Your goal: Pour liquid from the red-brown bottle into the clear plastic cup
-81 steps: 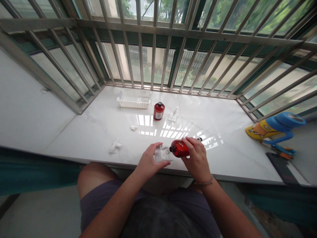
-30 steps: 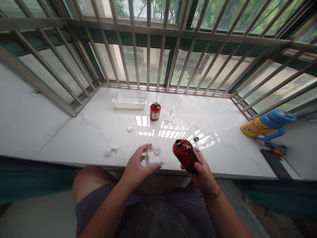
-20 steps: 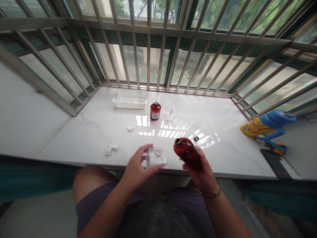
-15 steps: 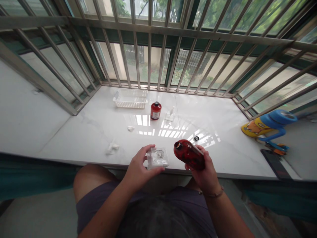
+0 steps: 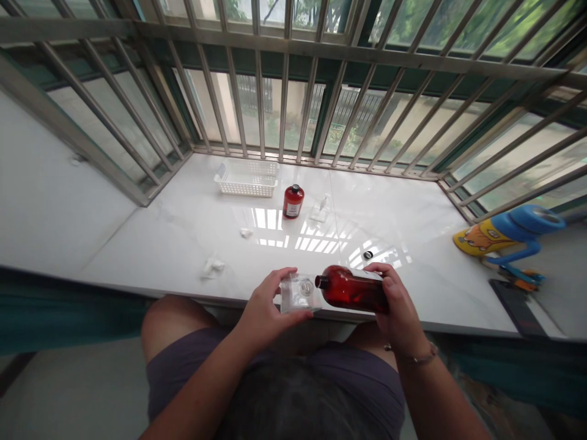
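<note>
Clear and square, a bottle (image 5: 296, 297) with a round neck opening is gripped around its sides by my left hand (image 5: 265, 305). My right hand (image 5: 400, 305) wraps round the base end of a dark red bottle (image 5: 351, 290), tipped nearly on its side with a white label on top. Its uncapped black-rimmed mouth is close to the clear bottle's neck; whether they touch I cannot tell. No stream of liquid shows between them. A black cap (image 5: 368, 255) lies on the table beyond the red bottle.
On the white table (image 5: 174, 232) stand a second red bottle (image 5: 293, 203), a clear pump top (image 5: 324, 205) and a white basket (image 5: 247, 186). Crumpled tissues (image 5: 213, 267) lie left. A blue-yellow flask (image 5: 499, 232) and a black phone (image 5: 516, 305) are right. Metal bars (image 5: 287, 110) line the window.
My right hand has tilted the red bottle further over, bringing its mouth left beside the clear bottle's neck. The whole view has shifted slightly.
</note>
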`<control>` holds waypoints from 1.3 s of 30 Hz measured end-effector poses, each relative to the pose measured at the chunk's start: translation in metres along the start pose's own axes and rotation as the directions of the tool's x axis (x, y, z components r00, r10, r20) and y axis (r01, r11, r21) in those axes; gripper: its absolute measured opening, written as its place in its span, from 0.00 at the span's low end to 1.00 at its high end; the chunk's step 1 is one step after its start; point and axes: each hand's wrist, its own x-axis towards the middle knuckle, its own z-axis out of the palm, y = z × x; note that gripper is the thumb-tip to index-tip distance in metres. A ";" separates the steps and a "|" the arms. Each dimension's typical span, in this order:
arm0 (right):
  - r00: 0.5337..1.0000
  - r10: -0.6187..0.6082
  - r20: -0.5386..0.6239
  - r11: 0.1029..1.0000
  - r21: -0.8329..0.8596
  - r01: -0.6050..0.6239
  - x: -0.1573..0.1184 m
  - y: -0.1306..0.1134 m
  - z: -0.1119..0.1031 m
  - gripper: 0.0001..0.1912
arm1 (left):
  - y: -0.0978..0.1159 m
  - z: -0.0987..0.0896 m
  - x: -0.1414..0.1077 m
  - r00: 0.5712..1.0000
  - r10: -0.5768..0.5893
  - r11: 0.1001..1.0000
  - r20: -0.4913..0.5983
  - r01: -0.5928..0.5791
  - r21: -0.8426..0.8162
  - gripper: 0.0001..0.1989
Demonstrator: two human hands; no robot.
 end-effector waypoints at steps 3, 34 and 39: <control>1.000 0.006 0.010 1.000 -0.003 -0.006 0.002 0.000 0.000 0.17 | 0.000 0.001 0.000 1.000 0.012 1.000 -0.002 -0.012 -0.001 0.41; 0.999 -0.032 0.028 0.964 -0.265 0.038 0.006 -0.012 -0.015 0.17 | 0.004 0.001 0.000 0.997 0.079 0.987 -0.002 -0.078 0.142 0.39; 0.999 0.018 0.044 0.965 -0.264 -0.006 0.003 -0.016 -0.014 0.18 | 0.003 0.001 0.000 0.997 0.082 0.985 0.003 -0.081 0.153 0.40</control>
